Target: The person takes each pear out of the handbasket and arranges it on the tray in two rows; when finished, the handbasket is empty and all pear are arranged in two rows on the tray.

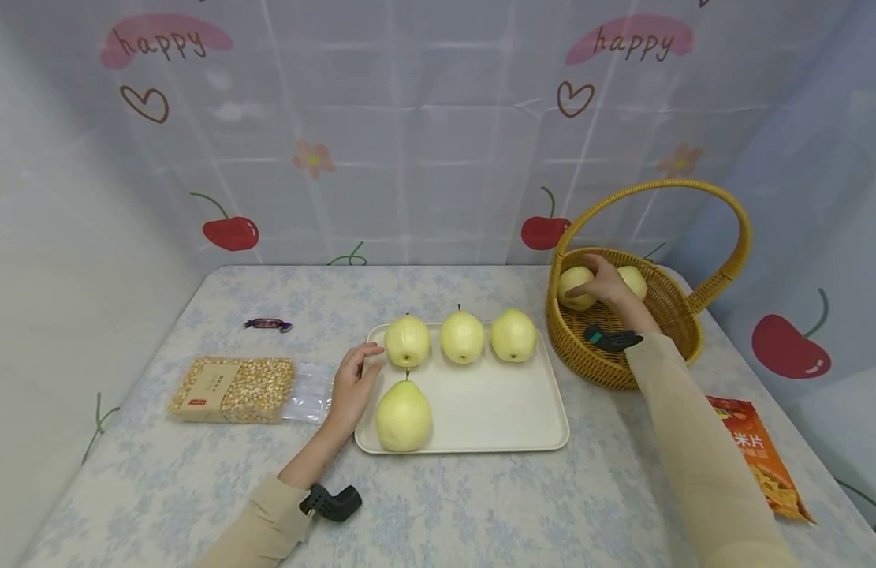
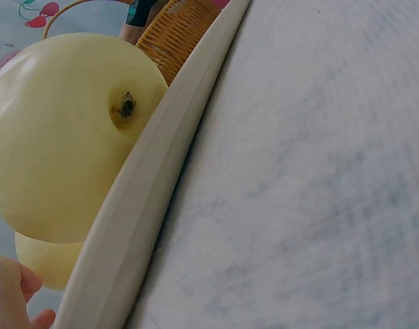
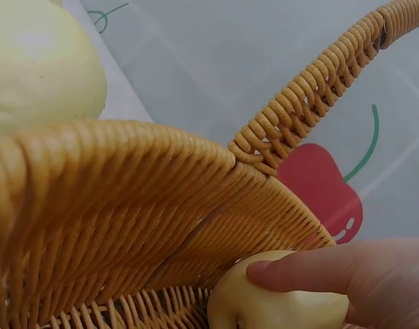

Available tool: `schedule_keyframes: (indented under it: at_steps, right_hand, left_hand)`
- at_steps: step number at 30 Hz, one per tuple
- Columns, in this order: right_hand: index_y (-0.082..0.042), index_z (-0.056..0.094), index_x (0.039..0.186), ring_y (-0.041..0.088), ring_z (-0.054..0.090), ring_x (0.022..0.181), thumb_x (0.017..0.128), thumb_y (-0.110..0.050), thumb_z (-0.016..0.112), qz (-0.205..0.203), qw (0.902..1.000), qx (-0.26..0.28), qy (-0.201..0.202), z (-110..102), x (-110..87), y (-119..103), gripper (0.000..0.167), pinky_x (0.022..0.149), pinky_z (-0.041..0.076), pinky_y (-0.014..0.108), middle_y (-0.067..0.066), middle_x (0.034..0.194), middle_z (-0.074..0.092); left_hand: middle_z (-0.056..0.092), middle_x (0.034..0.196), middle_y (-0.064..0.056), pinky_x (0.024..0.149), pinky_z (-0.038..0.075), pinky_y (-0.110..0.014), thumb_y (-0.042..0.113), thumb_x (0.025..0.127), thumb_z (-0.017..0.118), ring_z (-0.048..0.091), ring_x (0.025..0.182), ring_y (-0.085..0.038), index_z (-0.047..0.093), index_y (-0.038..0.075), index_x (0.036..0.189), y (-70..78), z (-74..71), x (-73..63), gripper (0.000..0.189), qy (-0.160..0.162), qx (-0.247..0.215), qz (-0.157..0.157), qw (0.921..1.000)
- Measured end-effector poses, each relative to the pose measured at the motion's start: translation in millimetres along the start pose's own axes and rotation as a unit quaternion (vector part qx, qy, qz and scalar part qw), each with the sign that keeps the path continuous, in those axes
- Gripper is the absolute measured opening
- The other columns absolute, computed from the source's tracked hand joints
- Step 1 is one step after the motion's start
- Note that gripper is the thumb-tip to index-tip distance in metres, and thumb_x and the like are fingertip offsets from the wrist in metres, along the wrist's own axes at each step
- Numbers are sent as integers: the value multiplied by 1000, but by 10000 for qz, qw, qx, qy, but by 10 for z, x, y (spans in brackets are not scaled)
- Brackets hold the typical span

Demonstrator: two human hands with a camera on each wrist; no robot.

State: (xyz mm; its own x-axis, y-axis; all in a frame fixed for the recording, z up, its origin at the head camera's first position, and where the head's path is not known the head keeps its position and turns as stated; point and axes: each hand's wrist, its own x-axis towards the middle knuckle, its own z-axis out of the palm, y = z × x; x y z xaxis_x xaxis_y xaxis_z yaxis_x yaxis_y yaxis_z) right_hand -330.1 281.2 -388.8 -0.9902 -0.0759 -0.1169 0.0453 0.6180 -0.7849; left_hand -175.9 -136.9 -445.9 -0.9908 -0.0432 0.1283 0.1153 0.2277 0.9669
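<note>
My right hand (image 1: 608,285) reaches into the wicker basket (image 1: 578,356) and grips a pale yellow pear (image 1: 574,285). In the right wrist view the thumb lies on that pear (image 3: 264,305), by the basket's woven wall (image 3: 127,205). A second pear (image 1: 632,282) sits beside the hand in the basket, partly hidden. My left hand (image 1: 352,386) rests at the left rim of the cream tray (image 1: 487,406), fingers loosely bent, holding nothing. Nearest to it are a front pear (image 1: 404,418) and a back-left pear (image 1: 407,341). Two more pears, a middle one (image 1: 462,338) and a right one (image 1: 513,336), line the tray's back.
A clear bag of corn kernels (image 1: 232,390) lies left of the tray, with a wrapped candy (image 1: 268,324) behind it. An orange snack bag (image 1: 760,457) lies at the right, beside my right forearm. The basket's tall handle (image 1: 743,229) arches above its rim.
</note>
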Motion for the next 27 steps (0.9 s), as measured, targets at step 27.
schedule_keyframes:
  at_steps: [27]
  right_hand:
    - [5, 12, 150, 42, 29, 136, 82, -3, 71, -60, 9953, 788, 567, -30, -31, -45, 90, 111, 34, 50, 25, 156, 15]
  left_hand:
    - [48, 138, -19, 118, 28, -46, 4, 95, 52, 34, 140, -31, 60, -1, 118, -289, 0, 103, 25, 63, 48, 54, 10000]
